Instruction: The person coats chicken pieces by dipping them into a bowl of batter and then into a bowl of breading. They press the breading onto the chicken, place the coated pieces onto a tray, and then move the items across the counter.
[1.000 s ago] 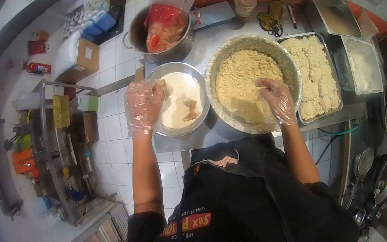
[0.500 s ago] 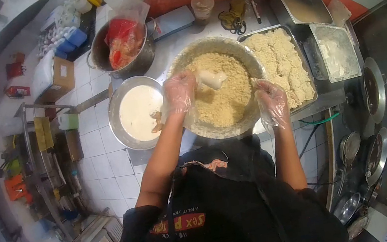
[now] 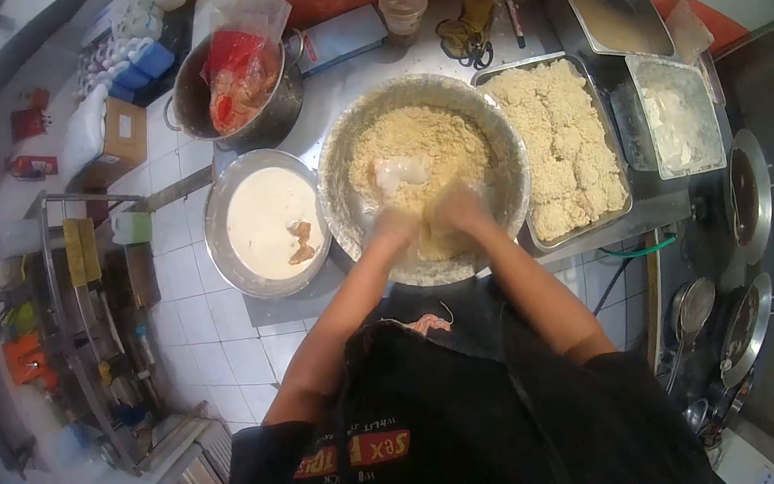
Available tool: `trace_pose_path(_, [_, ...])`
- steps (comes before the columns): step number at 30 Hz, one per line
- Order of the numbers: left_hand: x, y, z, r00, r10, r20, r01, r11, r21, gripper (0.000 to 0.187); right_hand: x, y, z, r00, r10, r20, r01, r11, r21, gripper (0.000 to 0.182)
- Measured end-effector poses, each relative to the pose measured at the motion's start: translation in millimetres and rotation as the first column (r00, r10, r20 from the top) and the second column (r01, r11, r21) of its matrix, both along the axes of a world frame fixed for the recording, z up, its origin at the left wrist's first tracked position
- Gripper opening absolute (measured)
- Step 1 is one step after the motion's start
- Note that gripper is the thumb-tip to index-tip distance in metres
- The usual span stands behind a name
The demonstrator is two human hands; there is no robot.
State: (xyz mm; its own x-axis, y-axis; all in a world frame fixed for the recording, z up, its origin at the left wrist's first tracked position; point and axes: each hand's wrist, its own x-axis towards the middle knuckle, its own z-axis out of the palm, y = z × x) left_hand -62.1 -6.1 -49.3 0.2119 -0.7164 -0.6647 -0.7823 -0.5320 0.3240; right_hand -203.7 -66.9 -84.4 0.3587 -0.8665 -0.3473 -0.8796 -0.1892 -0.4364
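A large round metal bowl (image 3: 499, 118) holds pale yellow crumbs (image 3: 425, 129). On the crumbs lies a white-coated piece (image 3: 401, 173), just beyond my hands. My left hand (image 3: 395, 228) and my right hand (image 3: 456, 208) are both down in the near part of the bowl, close together. Motion smears them, and their fingers are hidden among the crumbs. To the left stands a metal bowl of cream-coloured batter (image 3: 270, 218), with a brownish piece (image 3: 300, 242) in it. A metal tray to the right bears crumb-coated pieces (image 3: 558, 139) packed together.
At the back left, a deep pot (image 3: 280, 107) holds a red bag (image 3: 238, 78). A lidded plastic tub (image 3: 403, 11) and a dark yellow pouch (image 3: 471, 26) lie behind the bowl. Metal containers (image 3: 675, 110) stand at the right, near pans (image 3: 748, 190) and a strainer (image 3: 696, 304).
Both hands have come from the bowl's sides down into the crumbs near its front edge. The white-coated piece, earlier beside my left hand, lies on the crumbs farther left.
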Motion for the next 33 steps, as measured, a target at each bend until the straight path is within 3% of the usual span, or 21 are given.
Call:
trace_pose_path(2, [-16.7, 7.4, 42.3, 0.778, 0.583, -0.234, -0.564, 0.812, 0.152, 0.021, 4.4, 4.6, 10.1, 0.999, 0.003, 0.034, -0.002, 0.999, -0.05, 0.025])
trace_pose_path(4, [-9.6, 19.3, -9.8, 0.56, 0.724, -0.402, -0.709, 0.67, 0.219, 0.018, 8.4, -8.1, 56.6, 0.9, -0.39, 0.194, 0.203, 0.77, 0.605, 0.024])
trace_pose_path(5, [-6.0, 20.0, -12.5, 0.298, 0.79, -0.536, -0.804, 0.511, 0.306, 0.014, 7.1, -12.2, 54.8, 0.902, -0.386, 0.193, 0.2, 0.77, 0.606, 0.024])
trace_pose_path(6, [-6.2, 24.4, -14.8, 0.296, 0.793, -0.532, -0.804, 0.507, 0.309, 0.014, 1.8, -16.4, 53.0, 0.763, -0.583, 0.279, 0.224, 0.643, 0.733, 0.025])
trace_pose_path(8, [-9.1, 25.0, 30.8, -0.336, 0.622, -0.707, -0.822, 0.173, 0.542, 0.006, -3.6, -22.8, 56.2, 0.58, -0.753, 0.31, 0.2, 0.501, 0.842, 0.026])
trace_pose_path(9, [-8.3, 27.1, 34.6, -0.34, 0.624, -0.704, -0.821, 0.168, 0.546, 0.006, -5.9, -23.2, 64.7, 0.578, -0.738, 0.346, 0.225, 0.553, 0.802, 0.029])
trace_pose_path(11, [-6.1, 30.5, 36.7, -0.081, 0.745, -0.662, -0.912, 0.214, 0.351, 0.006, -5.5, -19.8, 68.2, 0.58, -0.72, 0.381, 0.25, 0.602, 0.758, 0.033])
trace_pose_path(13, [-17.4, 27.6, 7.1, -0.017, 0.753, -0.657, -0.905, 0.268, 0.33, 0.006, 3.1, -8.9, 62.5, 0.977, -0.202, 0.065, 0.153, 0.884, 0.442, 0.041])
trace_pose_path(15, [-23.8, 23.1, -30.4, 0.047, 0.754, -0.656, -0.895, 0.323, 0.307, 0.006, 15.9, 5.7, 52.2, 0.97, -0.232, 0.074, 0.184, 0.897, 0.402, 0.042])
trace_pose_path(18, [-23.4, 24.6, -43.9, 0.133, 0.763, -0.632, -0.813, 0.449, 0.37, 0.017, 17.5, 7.7, 22.6, 0.936, -0.346, 0.061, 0.267, 0.814, 0.515, 0.044])
trace_pose_path(20, [-14.7, 30.4, 7.3, -0.072, 0.74, -0.669, -0.87, 0.282, 0.405, 0.02, 3.5, 2.7, 18.8, 0.57, -0.726, 0.384, 0.129, 0.541, 0.831, 0.038])
trace_pose_path(21, [-8.2, 30.4, 27.4, -0.074, 0.742, -0.666, -0.868, 0.28, 0.409, 0.02, 8.6, 0.3, 66.7, 0.426, -0.846, 0.32, 0.233, 0.444, 0.865, 0.037])
trace_pose_path(24, [1.6, 29.9, 47.5, 0.048, 0.669, -0.741, -0.928, 0.303, 0.214, 0.046, -6.7, -11.5, 79.2, 0.465, -0.672, 0.576, 0.113, 0.69, 0.715, 0.043])
trace_pose_path(25, [1.6, 26.3, 40.6, 0.648, 0.578, -0.497, -0.762, 0.493, -0.42, 0.048, -5.8, -22.2, 91.1, 0.841, -0.365, 0.399, 0.161, 0.873, 0.46, 0.049])
trace_pose_path(26, [2.1, 24.3, 34.1, 0.916, 0.395, 0.073, -0.193, 0.59, -0.784, 0.051, -1.2, -20.8, 84.0, 0.842, -0.366, 0.397, 0.161, 0.872, 0.462, 0.049])
trace_pose_path(27, [4.4, 22.3, 27.9, 0.915, 0.396, 0.073, -0.193, 0.59, -0.784, 0.051, 7.6, -15.9, 69.6, 0.944, 0.071, 0.322, -0.045, 0.995, -0.086, 0.051])
trace_pose_path(28, [6.4, 20.1, 26.1, 0.967, 0.112, 0.228, 0.086, 0.7, -0.709, 0.053, 16.5, -9.1, 55.1, 0.913, 0.408, 0.019, -0.329, 0.762, -0.557, 0.053])
trace_pose_path(29, [7.4, 19.9, 23.3, 0.919, -0.191, 0.345, 0.37, 0.719, -0.588, 0.055, 26.8, -0.7, 48.8, 0.833, 0.447, 0.328, -0.36, 0.886, -0.292, 0.06])
trace_pose_path(30, [9.2, 20.5, 20.8, 0.919, -0.192, 0.343, 0.369, 0.72, -0.588, 0.055, 24.3, -0.1, 45.9, 0.833, 0.446, 0.327, -0.361, 0.886, -0.29, 0.06])
trace_pose_path(32, [15.4, 17.1, 19.3, 0.914, -0.199, 0.355, 0.376, 0.744, -0.552, 0.055, 25.0, -5.1, 59.0, 0.812, 0.555, -0.18, -0.576, 0.813, -0.09, 0.067])
trace_pose_path(33, [17.5, 13.8, 17.8, 0.913, -0.199, 0.356, 0.377, 0.742, -0.554, 0.055, 26.8, -8.4, 60.0, 0.813, 0.554, -0.181, -0.575, 0.813, -0.092, 0.067])
